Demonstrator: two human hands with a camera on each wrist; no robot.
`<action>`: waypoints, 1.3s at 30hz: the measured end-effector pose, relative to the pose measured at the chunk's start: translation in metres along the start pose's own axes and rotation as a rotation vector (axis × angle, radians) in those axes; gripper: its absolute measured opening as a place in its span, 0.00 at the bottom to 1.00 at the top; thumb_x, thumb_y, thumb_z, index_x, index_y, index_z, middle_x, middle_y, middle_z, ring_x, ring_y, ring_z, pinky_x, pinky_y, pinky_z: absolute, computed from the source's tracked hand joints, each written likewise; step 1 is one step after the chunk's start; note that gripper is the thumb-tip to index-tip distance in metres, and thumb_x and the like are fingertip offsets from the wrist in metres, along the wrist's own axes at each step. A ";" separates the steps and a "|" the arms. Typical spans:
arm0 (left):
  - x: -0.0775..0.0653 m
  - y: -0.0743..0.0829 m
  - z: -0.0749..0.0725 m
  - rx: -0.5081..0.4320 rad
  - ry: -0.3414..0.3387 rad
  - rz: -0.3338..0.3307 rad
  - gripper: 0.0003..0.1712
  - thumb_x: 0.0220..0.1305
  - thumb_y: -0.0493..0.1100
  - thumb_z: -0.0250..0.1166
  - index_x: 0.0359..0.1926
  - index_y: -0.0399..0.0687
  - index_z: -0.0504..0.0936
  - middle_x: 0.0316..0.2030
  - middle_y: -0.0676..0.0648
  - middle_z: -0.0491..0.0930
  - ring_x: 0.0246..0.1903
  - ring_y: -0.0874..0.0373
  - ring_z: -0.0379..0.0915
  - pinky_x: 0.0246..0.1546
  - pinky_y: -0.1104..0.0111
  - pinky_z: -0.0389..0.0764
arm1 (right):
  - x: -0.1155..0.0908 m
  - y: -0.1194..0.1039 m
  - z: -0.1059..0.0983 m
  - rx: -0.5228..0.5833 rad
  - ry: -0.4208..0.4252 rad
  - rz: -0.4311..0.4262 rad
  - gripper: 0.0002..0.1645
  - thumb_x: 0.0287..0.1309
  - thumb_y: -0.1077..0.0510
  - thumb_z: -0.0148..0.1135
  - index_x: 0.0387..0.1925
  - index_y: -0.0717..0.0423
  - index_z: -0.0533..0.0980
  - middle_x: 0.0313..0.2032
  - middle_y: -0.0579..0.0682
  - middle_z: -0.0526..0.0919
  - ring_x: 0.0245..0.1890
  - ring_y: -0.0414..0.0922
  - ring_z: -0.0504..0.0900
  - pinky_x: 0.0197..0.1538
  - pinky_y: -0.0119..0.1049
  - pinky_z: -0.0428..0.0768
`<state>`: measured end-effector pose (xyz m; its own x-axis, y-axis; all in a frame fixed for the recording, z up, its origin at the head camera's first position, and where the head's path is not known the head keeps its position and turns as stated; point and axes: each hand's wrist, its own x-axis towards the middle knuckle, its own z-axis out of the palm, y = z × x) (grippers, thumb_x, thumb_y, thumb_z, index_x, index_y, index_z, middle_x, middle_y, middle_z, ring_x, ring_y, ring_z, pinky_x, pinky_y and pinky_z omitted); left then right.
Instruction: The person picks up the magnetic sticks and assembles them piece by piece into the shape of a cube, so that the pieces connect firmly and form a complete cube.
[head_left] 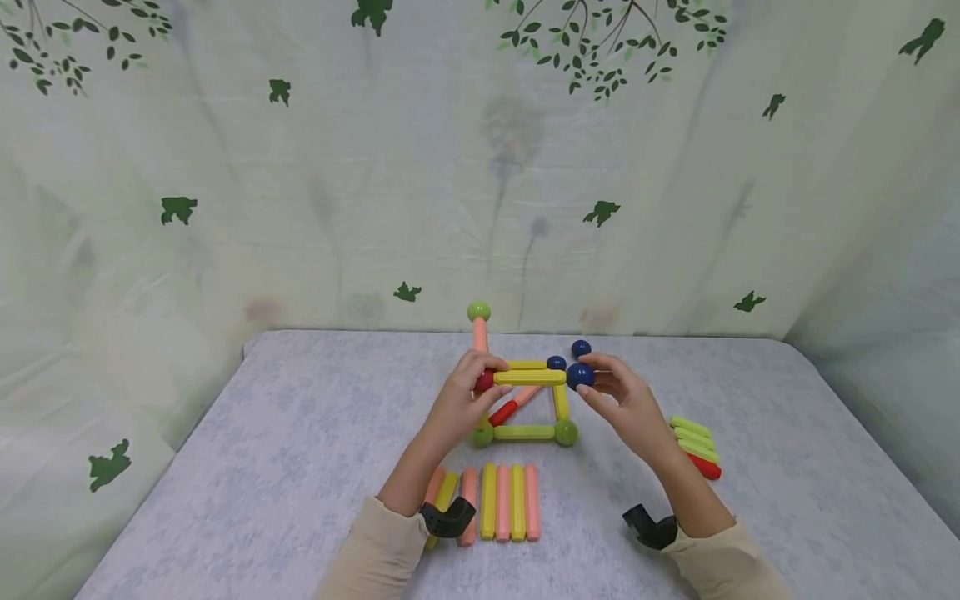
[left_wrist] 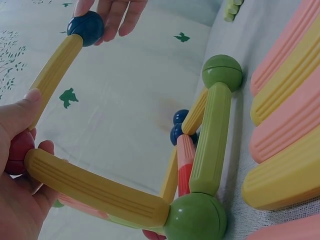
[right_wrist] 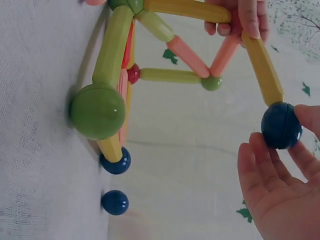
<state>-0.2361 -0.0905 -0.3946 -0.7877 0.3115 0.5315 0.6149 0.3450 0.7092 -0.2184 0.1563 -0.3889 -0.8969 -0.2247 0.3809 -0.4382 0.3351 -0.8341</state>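
My left hand (head_left: 459, 396) grips a red ball (left_wrist: 19, 152) at the upper corner of a frame of rods and balls. From that ball a yellow rod (head_left: 529, 377) runs level to the right. At its far end sits a dark blue ball (head_left: 580, 376), pinched between the thumb and fingers of my right hand (head_left: 626, 408). Another yellow rod (left_wrist: 95, 187) slopes down from the red ball to a green ball (left_wrist: 195, 217). On the table, the base has a green rod (head_left: 525, 432) leading to a second green ball (head_left: 566, 432). A red and pink diagonal (head_left: 513, 406) crosses inside.
A loose blue ball (head_left: 581, 349) lies behind the frame. Toward the near edge, pink and yellow rods (head_left: 502, 504) lie in a row, partly under my left wrist. Several green rods and a red one (head_left: 701, 462) are at the right. A green ball (head_left: 478, 311) tops the structure's back left.
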 end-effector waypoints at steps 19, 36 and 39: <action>0.000 -0.001 0.000 0.004 -0.012 -0.008 0.13 0.56 0.36 0.63 0.43 0.41 0.75 0.42 0.51 0.69 0.36 0.60 0.66 0.32 0.71 0.73 | -0.053 0.006 0.043 0.001 -0.197 0.224 0.31 0.51 0.57 0.65 0.55 0.58 0.62 0.38 0.56 0.69 0.33 0.45 0.73 0.36 0.32 0.74; -0.001 -0.002 0.001 -0.008 -0.011 0.000 0.13 0.56 0.35 0.63 0.44 0.40 0.75 0.43 0.51 0.69 0.35 0.61 0.65 0.29 0.71 0.71 | -0.070 0.002 0.070 -0.431 -0.532 0.313 0.31 0.48 0.54 0.60 0.55 0.49 0.63 0.14 0.41 0.68 0.11 0.37 0.65 0.14 0.30 0.59; -0.001 -0.003 0.001 -0.006 -0.010 0.001 0.13 0.56 0.36 0.63 0.44 0.39 0.75 0.43 0.51 0.69 0.34 0.60 0.65 0.28 0.71 0.70 | -0.068 0.000 0.066 -0.438 -0.509 0.297 0.23 0.53 0.53 0.60 0.50 0.47 0.64 0.14 0.40 0.69 0.10 0.37 0.66 0.14 0.30 0.61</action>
<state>-0.2368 -0.0911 -0.3974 -0.7868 0.3203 0.5276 0.6153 0.3395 0.7114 -0.1531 0.1115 -0.4411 -0.8895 -0.4288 -0.1580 -0.2601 0.7592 -0.5967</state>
